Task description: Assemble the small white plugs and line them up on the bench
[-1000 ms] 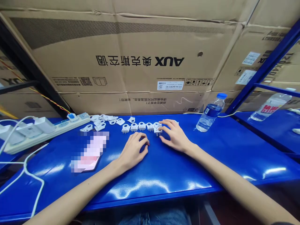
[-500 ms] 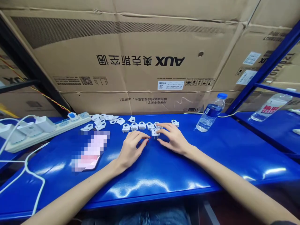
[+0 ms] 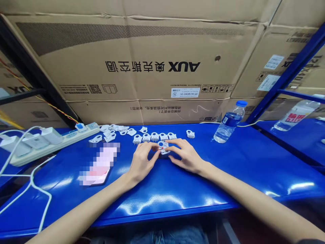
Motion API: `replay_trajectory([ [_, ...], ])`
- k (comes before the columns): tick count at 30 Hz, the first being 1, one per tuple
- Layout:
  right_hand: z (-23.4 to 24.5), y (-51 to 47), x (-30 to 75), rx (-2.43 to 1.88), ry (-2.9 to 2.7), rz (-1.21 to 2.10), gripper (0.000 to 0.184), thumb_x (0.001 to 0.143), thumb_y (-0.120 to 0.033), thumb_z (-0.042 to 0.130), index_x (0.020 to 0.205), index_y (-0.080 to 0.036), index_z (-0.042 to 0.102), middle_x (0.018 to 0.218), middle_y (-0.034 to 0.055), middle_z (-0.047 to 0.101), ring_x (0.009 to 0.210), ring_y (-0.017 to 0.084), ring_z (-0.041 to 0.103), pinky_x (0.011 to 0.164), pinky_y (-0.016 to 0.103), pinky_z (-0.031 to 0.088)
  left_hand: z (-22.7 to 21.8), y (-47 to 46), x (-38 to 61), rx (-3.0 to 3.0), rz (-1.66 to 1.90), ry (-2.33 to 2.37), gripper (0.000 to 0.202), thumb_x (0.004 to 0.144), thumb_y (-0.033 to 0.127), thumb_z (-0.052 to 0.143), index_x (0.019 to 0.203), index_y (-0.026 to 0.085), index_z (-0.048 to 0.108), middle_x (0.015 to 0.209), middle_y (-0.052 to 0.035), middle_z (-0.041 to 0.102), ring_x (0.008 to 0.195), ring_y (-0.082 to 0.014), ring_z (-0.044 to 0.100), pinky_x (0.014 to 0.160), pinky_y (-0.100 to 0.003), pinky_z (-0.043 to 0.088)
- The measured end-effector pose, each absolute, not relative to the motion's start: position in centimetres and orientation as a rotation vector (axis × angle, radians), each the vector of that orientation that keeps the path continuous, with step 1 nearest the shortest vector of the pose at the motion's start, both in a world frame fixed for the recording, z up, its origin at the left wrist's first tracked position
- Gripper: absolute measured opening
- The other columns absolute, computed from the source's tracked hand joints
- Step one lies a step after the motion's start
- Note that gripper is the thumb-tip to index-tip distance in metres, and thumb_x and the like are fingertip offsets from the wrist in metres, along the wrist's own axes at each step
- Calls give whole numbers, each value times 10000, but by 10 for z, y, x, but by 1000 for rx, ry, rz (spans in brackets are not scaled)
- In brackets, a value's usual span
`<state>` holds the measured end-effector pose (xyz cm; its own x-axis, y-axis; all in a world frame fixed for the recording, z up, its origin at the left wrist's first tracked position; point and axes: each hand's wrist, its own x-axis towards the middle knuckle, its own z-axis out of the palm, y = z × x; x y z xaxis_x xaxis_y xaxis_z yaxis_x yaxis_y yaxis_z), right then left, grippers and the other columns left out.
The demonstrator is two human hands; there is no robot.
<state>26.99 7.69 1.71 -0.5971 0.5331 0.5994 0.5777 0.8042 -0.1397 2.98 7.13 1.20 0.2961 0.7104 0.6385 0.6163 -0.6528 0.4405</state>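
Note:
Between my two hands is a white two-pin plug (image 3: 164, 148) with a ring-shaped handle, held just above the blue table. My right hand (image 3: 186, 154) grips it from the right with thumb and fingers. My left hand (image 3: 143, 161) is closed in a pinch at the plug's left side. A small red piece (image 3: 161, 148) shows there at the left fingertips, against the plug; its kind is too small to make out. Directly behind my hands stands a row of similar white plugs (image 3: 154, 136), with a single white plug (image 3: 190, 134) farther right.
A pile of loose white plug parts (image 3: 111, 130) lies at the back left, near a power strip (image 3: 68, 139) with chargers and cables. A pink phone-like object (image 3: 103, 166) lies left of my hands. A water bottle (image 3: 228, 122) stands right; cardboard boxes (image 3: 152, 40) line the back.
My right hand has brought the plug left and a little nearer, turning it so that it meets the red piece at my left fingertips. My left hand has hardly moved.

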Motion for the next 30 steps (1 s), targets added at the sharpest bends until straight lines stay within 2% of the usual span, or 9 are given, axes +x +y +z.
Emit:
replay_trajectory([
  [16,17,77,270,-747,-2338,-143,268,983,-206,626,1246,-236,663,1407,135,670,1262,275,648,988,473,566,19,68,31,2511,1339,1192,83,994,254,644,954,230,713,828,19,760,779,-173,690,831,-369,515],
  [23,16,77,270,-719,-2323,-157,266,981,-228,641,1246,-226,662,1392,139,682,1248,270,662,989,462,565,18,71,29,2539,1433,1137,123,1023,312,644,1002,250,749,939,12,805,844,-180,723,850,-382,521],
  [30,17,75,270,-742,-2311,-134,259,993,-271,637,1250,-248,659,1394,124,689,1226,264,673,972,457,565,19,71,28,2593,1497,1162,121,1026,294,647,1012,262,762,905,15,783,823,-176,697,864,-395,500],
])
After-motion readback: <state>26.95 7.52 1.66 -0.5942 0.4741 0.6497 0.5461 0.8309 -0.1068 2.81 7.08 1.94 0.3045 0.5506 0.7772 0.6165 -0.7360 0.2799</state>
